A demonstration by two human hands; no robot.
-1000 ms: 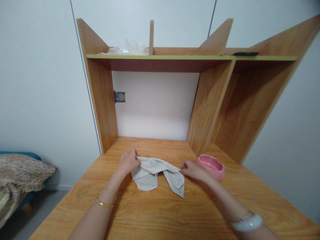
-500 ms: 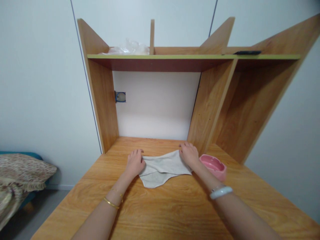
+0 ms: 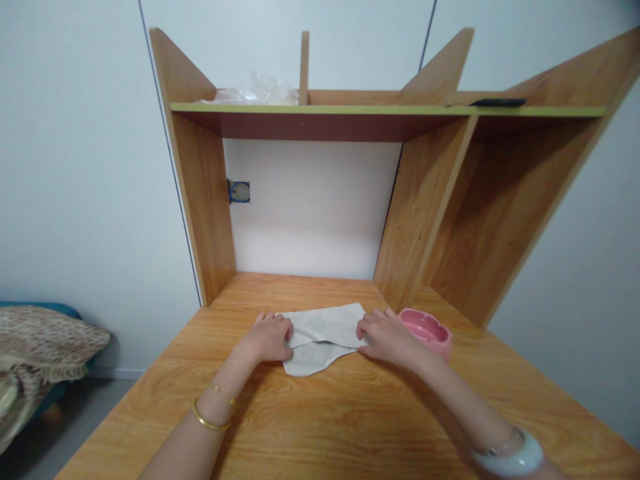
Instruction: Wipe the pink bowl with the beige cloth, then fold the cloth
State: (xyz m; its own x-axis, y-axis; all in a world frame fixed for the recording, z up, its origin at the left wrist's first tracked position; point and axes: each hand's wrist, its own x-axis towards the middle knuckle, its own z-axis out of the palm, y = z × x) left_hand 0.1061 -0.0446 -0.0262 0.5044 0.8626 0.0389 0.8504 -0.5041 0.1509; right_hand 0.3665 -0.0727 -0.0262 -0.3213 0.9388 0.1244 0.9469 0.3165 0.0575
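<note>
A light grey cloth point(image 3: 327, 325) lies on the wooden desk, its far part folded toward me over a lower layer. The lower layer's uneven edge shows in front of the fold. My left hand point(image 3: 273, 337) is closed on the cloth's left end, fingers curled and thumb near the fold line. At the right end, my right hand point(image 3: 385, 335) pinches the cloth near the corner of the folded layer. Parts of both ends are hidden beneath the fingers. A pink hexagonal bowl point(image 3: 427, 328) stands right behind my right wrist.
The desk point(image 3: 320, 427) carries a wooden shelf unit point(image 3: 320, 110) at its back. A clear plastic bag point(image 3: 263, 90) and a flat black object point(image 3: 499, 103) lie on the upper shelf. Left of the desk, a patterned blanket point(image 3: 45, 337) covers something blue.
Both hands have come nearer to me along the cloth's ends. The far edge, formerly under my right fingers, now lies uncovered and flatter.
</note>
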